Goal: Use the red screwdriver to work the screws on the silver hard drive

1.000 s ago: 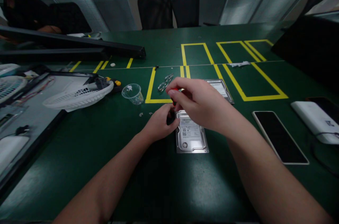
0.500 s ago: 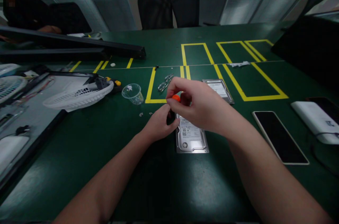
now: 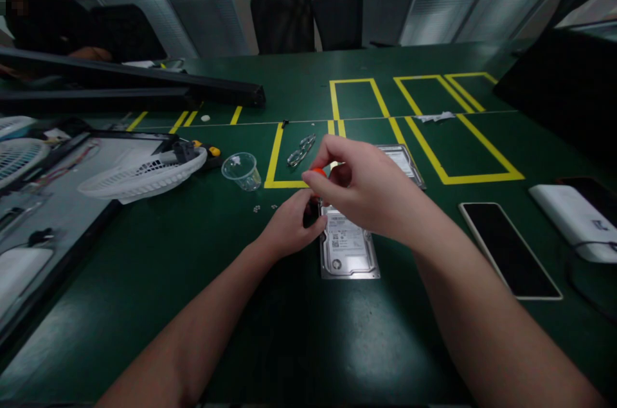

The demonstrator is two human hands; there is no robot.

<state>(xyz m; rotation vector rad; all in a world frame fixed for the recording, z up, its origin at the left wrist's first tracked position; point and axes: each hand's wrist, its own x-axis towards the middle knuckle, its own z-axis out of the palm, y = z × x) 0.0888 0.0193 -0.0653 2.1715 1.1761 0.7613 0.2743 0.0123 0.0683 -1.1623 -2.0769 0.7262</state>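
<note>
- Drive, flat silver metal rectangle with white printed label (image 3: pixel 349 254), lies face up on dark green tabletop (image 3: pixel 270 344), right in front of the wearer; far end partly covered by the hands.
- Right hand (image 3: pixel 359 183) is above the drive's far left corner: thumb and forefinger pinched on rounded red-orange piece (image 3: pixel 319 171), mostly hidden in the grip; can't tell what sits below it.
- Left hand (image 3: pixel 293 221) is at the drive's left edge: thumb by the label, fingers curled toward the far corner; fingertips hidden, can't tell if it clamps anything.
- Second silver labelled drive (image 3: pixel 402 160) lies beyond the right hand, partly blocked by it.
- Tiny pale bits (image 3: pixel 256 209) lie just beyond the left hand, near clear round-rimmed plastic cup (image 3: pixel 241 167).
- Clear shiny bundle (image 3: pixel 301 151) lies inside yellow tape outline (image 3: pixel 289 184); can't identify it.
- Right side: black-screened phone with pale frame (image 3: pixel 511 247), white rounded box (image 3: pixel 576 221) beyond it.
- Left side: white oval plastic grille (image 3: pixel 144 186).
- Far left: person in dark clothing (image 3: pixel 58 16) behind long black bars (image 3: pixel 130 77).
</note>
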